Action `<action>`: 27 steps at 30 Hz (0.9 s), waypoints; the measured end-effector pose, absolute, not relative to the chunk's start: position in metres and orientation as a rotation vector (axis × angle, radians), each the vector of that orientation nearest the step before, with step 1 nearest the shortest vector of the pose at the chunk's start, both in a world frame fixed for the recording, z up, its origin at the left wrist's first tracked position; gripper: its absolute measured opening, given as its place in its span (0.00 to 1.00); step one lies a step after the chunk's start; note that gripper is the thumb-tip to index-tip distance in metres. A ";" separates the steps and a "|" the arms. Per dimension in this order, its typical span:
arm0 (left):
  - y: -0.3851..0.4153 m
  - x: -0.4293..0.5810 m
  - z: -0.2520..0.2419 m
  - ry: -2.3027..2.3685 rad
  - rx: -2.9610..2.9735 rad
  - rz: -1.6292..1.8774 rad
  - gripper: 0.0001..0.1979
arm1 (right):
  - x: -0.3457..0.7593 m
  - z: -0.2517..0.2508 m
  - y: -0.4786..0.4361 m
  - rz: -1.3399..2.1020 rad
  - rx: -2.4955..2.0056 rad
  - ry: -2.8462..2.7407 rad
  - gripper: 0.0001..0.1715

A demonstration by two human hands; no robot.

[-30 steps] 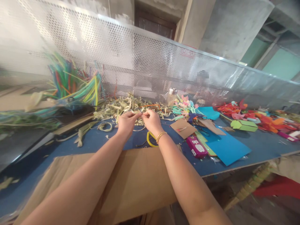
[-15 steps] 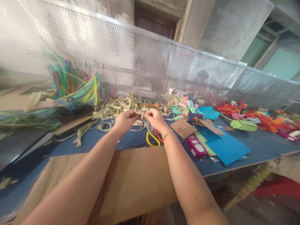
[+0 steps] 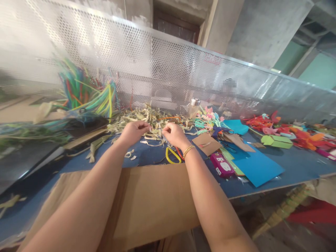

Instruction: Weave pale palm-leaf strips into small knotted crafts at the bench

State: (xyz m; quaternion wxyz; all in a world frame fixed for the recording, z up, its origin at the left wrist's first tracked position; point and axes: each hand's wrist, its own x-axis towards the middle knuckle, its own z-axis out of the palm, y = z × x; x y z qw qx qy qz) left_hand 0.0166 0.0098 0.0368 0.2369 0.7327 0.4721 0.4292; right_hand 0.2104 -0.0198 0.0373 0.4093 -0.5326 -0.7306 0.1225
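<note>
My left hand (image 3: 134, 132) and my right hand (image 3: 174, 134) hover side by side over the blue table (image 3: 296, 162), each with fingers pinched. Between the fingertips runs something thin and pale, too small to name. Just beyond them lies a heap of pale green leaf strips (image 3: 143, 119). Yellow-handled scissors (image 3: 172, 156) lie under my right wrist, which wears a gold bracelet. A large sheet of brown cardboard (image 3: 147, 203) lies below my forearms.
A bunch of coloured straws (image 3: 86, 92) stands at the back left. A perforated metal screen (image 3: 168, 70) walls the far side. To the right lie a pink case (image 3: 221, 164), blue paper (image 3: 256, 166), a green box (image 3: 278, 141) and red and orange paper scraps (image 3: 301, 133).
My hands have drawn apart from touching to a small gap, and the left hand has shifted left. The view has tilted slightly.
</note>
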 end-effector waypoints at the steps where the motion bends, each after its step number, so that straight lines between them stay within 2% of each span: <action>1: 0.009 0.016 0.037 1.307 2.019 1.166 0.13 | 0.210 0.037 -0.020 0.301 -1.348 -1.847 0.06; 7: 0.009 0.015 0.037 1.316 2.070 1.198 0.16 | 0.207 0.040 -0.024 0.274 -1.407 -1.880 0.04; 12: -0.001 0.024 0.044 1.062 2.237 1.285 0.14 | 0.206 0.040 -0.024 0.232 -1.517 -1.842 0.04; 17: -0.003 0.035 0.040 0.845 2.196 1.167 0.13 | 0.204 0.037 -0.022 0.249 -1.570 -1.840 0.05; 27: 0.010 0.037 0.027 0.976 2.033 1.159 0.14 | 0.201 0.029 -0.015 0.337 -1.478 -1.782 0.05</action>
